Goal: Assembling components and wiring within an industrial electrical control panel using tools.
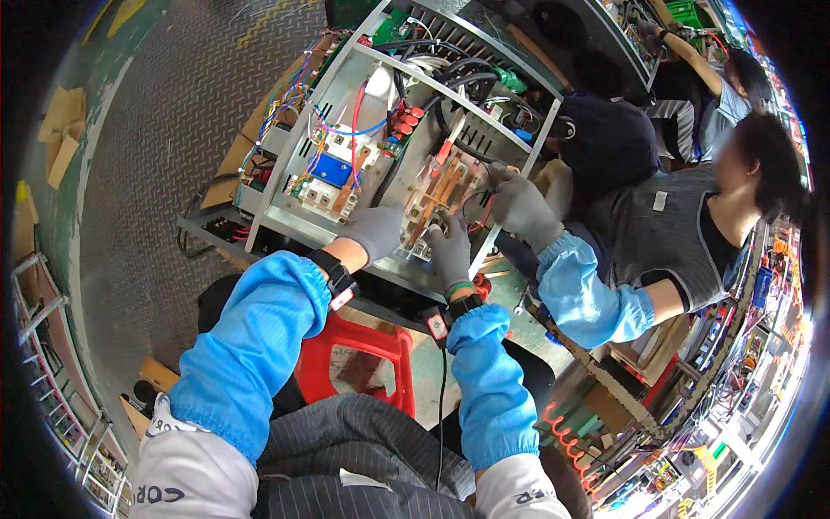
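An open metal cabinet (298, 227) full of electrical parts lies in front of me. My left hand (377, 232), in a grey glove, reaches over its near edge beside the copper bars (448, 189); its fingers are not clearly visible. My right hand (451, 251), also gloved, is at the bars' near end, fingers curled around something small I cannot make out. From the right, a co-worker's gloved hand (524, 210) reaches in over the bars. Left of the bars sits a blue block (330, 170) among white modules, with a red cable (356, 121) above it.
A red plastic stool (393, 346) stands below the cabinet. Loose wires (281, 108) hang along the cabinet's left side. The co-worker in a dark vest (666, 227) sits close on the right, with others beyond. Patterned metal floor (186, 95) lies on the left.
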`<state>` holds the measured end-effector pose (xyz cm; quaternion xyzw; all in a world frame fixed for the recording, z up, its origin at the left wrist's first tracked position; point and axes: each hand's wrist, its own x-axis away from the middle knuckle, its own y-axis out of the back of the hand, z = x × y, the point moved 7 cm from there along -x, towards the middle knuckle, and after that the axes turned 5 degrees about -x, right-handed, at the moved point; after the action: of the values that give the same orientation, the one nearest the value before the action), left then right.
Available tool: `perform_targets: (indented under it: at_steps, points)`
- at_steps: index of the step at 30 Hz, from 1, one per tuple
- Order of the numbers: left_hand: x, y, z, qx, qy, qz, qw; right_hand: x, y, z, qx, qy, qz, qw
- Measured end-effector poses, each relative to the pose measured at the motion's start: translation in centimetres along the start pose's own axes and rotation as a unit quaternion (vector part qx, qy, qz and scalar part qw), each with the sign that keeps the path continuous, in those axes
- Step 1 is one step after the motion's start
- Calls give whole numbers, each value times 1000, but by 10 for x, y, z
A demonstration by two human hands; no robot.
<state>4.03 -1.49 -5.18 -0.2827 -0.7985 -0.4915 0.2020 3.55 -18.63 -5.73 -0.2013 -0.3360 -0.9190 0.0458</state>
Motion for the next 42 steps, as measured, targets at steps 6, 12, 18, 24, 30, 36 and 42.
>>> perform_targets:
  at_steps: [6,12,18,24,30,36,42]
  points:
    - [-1,-1,-1,17,4,-4,1000,1,3,4,29,14,-25,999]
    - [-4,-6,1,3,-8,1,1000,0,1,7,20,2,-11,1000]
    - [0,3,-4,10,-14,3,1000,0,2,5,27,-16,-15,999]
    - [2,7,-5,3,-16,-4,1000,1,4,14,27,16,-19,999]
    - [1,2,-5,0,-22,-2,1000,0,1,6,30,0,-19,999]
    - [0,0,-3,-7,-18,-11,1000,0,0,4,32,4,-18,999]
    - [-3,-3,-2,-10,-25,-14,1000,-1,-1,3,29,11,-18,999]
